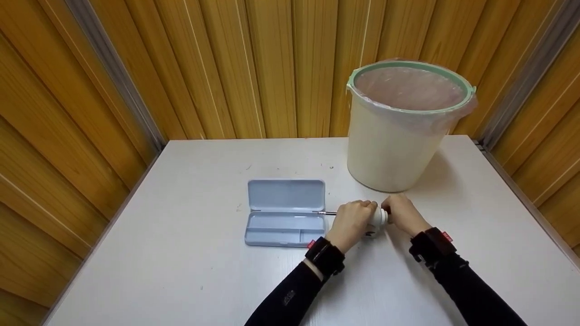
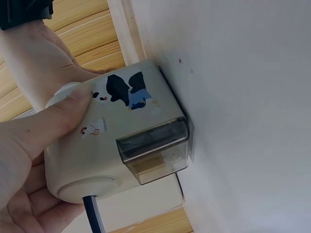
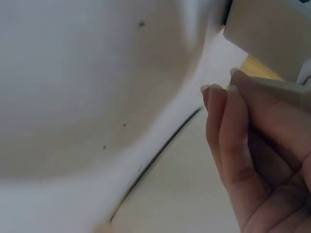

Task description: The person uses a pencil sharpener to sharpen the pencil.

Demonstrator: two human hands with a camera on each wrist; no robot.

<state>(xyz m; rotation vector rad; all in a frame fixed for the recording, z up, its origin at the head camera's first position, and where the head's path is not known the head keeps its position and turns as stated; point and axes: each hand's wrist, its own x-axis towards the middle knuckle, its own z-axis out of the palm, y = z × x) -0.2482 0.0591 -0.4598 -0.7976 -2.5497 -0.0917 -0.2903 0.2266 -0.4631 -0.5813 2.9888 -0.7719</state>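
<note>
My left hand (image 1: 350,225) grips a cream pencil sharpener (image 1: 375,221) from above, its thumb across the top in the left wrist view. Cartoon pictures decorate the sharpener's side, and a clear shavings drawer (image 2: 158,150) is fitted into it. A dark pencil (image 2: 94,213) sticks out of the round opening and, in the head view, points left over the case. On the opposite side my right hand (image 1: 404,215) pinches the crank handle, whose pale arm (image 3: 284,86) shows beside the fingers in the right wrist view. The grip end itself is hidden by the fingers.
A pale blue pencil case (image 1: 286,194) lies with its lid up, left of the sharpener, its compartments bare. A large cream bin (image 1: 389,145) with a green rim and a pink liner stands behind my right hand. Wood-patterned walls border the white table (image 1: 181,253).
</note>
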